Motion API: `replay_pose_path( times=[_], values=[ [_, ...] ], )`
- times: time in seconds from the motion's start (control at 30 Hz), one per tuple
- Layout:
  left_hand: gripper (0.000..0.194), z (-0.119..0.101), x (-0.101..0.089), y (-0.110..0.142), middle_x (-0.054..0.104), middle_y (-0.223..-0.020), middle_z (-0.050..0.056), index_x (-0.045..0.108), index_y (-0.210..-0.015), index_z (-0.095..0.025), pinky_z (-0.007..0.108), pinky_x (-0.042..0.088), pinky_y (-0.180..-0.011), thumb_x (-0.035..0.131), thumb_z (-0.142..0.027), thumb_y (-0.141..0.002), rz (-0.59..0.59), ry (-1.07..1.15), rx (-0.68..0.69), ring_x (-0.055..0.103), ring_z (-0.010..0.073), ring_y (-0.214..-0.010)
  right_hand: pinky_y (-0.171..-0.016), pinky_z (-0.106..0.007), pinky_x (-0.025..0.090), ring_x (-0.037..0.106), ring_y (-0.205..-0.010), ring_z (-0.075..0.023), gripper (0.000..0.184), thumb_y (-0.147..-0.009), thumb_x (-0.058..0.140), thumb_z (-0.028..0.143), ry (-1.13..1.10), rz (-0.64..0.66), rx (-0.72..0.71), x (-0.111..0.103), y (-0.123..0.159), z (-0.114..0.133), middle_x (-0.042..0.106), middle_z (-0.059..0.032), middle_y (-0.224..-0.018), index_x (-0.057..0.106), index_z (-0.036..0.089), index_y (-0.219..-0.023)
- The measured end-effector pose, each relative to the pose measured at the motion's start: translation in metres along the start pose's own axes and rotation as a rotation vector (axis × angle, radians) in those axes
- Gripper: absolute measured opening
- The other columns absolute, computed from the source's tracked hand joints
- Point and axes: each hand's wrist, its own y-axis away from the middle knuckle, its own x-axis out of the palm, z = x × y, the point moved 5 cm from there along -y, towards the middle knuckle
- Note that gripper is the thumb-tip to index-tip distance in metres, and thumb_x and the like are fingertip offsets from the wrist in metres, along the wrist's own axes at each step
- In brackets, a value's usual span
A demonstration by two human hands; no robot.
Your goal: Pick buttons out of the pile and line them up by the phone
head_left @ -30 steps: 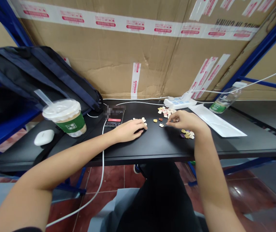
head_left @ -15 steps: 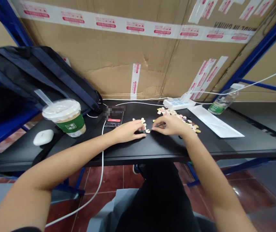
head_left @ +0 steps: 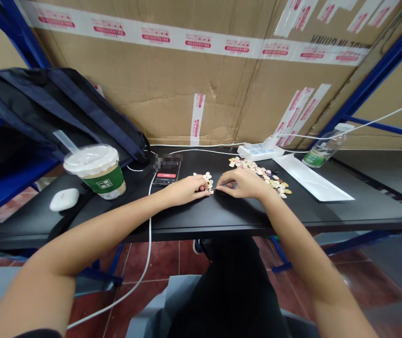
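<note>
My left hand point(head_left: 192, 190) rests on the black tabletop with thumb and fingers drawn together at a small cream button-like piece point(head_left: 211, 191). Just across from it, my right hand point(head_left: 238, 182) pinches a thin, needle-like item point(head_left: 218, 188) whose tip points at that piece. Several more cream pieces point(head_left: 207, 176) lie just beyond my left fingers. Behind and right of my right hand spreads a pile of small flat pieces point(head_left: 250, 165) in cream, yellow, pink and dark colours. My fingers partly hide the held piece.
A phone point(head_left: 166, 174) lies left of my hands, near a lidded drink cup point(head_left: 102, 180) and a white earbud case point(head_left: 64, 200). A backpack point(head_left: 63, 103) leans behind them. Rightward are a power strip point(head_left: 260, 152), a white sheet point(head_left: 313, 178) and a bottle point(head_left: 322, 152).
The small cream piece between my hands has shifted left to my left fingertips. My right hand has moved slightly left with the thin item, uncovering more of the pile.
</note>
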Motion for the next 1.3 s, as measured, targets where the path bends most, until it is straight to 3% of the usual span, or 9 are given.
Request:
replay_pose_path(
  times=[0.33, 0.47, 0.67, 0.8, 0.93, 1.03, 1.3],
  values=[
    [0.014, -0.002, 0.0, 0.002, 0.056, -0.092, 0.004, 0.063, -0.098, -0.017, 0.029, 0.047, -0.076, 0.055, -0.027, -0.092, -0.067, -0.059, -0.022, 0.057, 0.0155, -0.079, -0.055, -0.028, 0.027, 0.064, -0.076, -0.0204, 0.02, -0.086, 0.056, 0.037, 0.298, -0.125, 0.318, -0.011, 0.01, -0.044, 0.074, -0.0033, -0.083, 0.074, 0.026, -0.087],
    [0.013, -0.006, 0.0, 0.003, 0.057, -0.099, 0.005, 0.062, -0.1, -0.018, 0.03, 0.048, -0.08, 0.054, -0.024, -0.093, -0.064, -0.055, 0.025, 0.059, 0.0157, -0.082, -0.054, -0.028, 0.026, 0.064, -0.076, -0.0206, 0.022, -0.087, 0.055, 0.038, 0.302, -0.109, 0.344, -0.009, 0.01, -0.05, 0.073, -0.0034, -0.084, 0.073, 0.027, -0.087],
    [0.018, -0.013, 0.0, 0.004, 0.06, -0.109, 0.007, 0.063, -0.107, -0.02, 0.032, 0.046, -0.094, 0.05, -0.019, -0.094, -0.077, -0.063, 0.174, 0.06, 0.0191, -0.102, -0.055, -0.028, 0.028, 0.064, -0.077, -0.0211, 0.022, -0.087, 0.056, 0.04, 0.302, -0.11, 0.359, -0.012, 0.011, -0.049, 0.073, -0.0043, -0.086, 0.074, 0.027, -0.087],
    [0.021, -0.011, 0.002, 0.004, 0.063, -0.107, 0.007, 0.064, -0.108, -0.02, 0.032, 0.047, -0.094, 0.049, -0.018, -0.094, -0.066, -0.082, 0.202, 0.061, 0.019, -0.101, -0.054, -0.028, 0.027, 0.064, -0.076, -0.0205, 0.023, -0.087, 0.056, 0.041, 0.304, -0.087, 0.375, -0.012, 0.012, -0.051, 0.073, -0.0033, -0.084, 0.074, 0.028, -0.089],
    [0.022, -0.009, 0.002, 0.004, 0.064, -0.111, 0.008, 0.064, -0.111, -0.019, 0.034, 0.046, -0.097, 0.051, -0.02, -0.094, -0.066, -0.135, 0.164, 0.06, 0.0204, -0.105, -0.056, -0.027, 0.029, 0.063, -0.074, -0.0192, 0.021, -0.085, 0.058, 0.041, 0.252, -0.094, 0.336, -0.014, 0.013, -0.046, 0.073, -0.0023, -0.08, 0.075, 0.028, -0.088],
    [0.021, -0.009, -0.002, 0.004, 0.062, -0.113, 0.009, 0.063, -0.112, -0.019, 0.034, 0.046, -0.096, 0.054, -0.024, -0.093, -0.106, -0.157, 0.11, 0.06, 0.0214, -0.106, -0.059, -0.026, 0.032, 0.06, -0.067, -0.0162, 0.019, -0.084, 0.061, 0.04, 0.136, -0.047, 0.225, -0.012, 0.012, -0.032, 0.07, -0.0003, -0.072, 0.076, 0.029, -0.088],
    [0.02, -0.006, 0.0, 0.002, 0.06, -0.091, 0.004, 0.061, -0.089, -0.017, 0.029, 0.048, -0.076, 0.061, -0.037, -0.09, -0.07, -0.034, 0.006, 0.058, 0.0173, -0.083, -0.062, -0.024, 0.037, 0.06, -0.066, -0.014, 0.021, -0.088, 0.057, 0.034, -0.078, 0.019, -0.02, 0.003, 0.002, 0.003, 0.073, -0.0007, -0.08, 0.075, 0.025, -0.092]
  ],
)
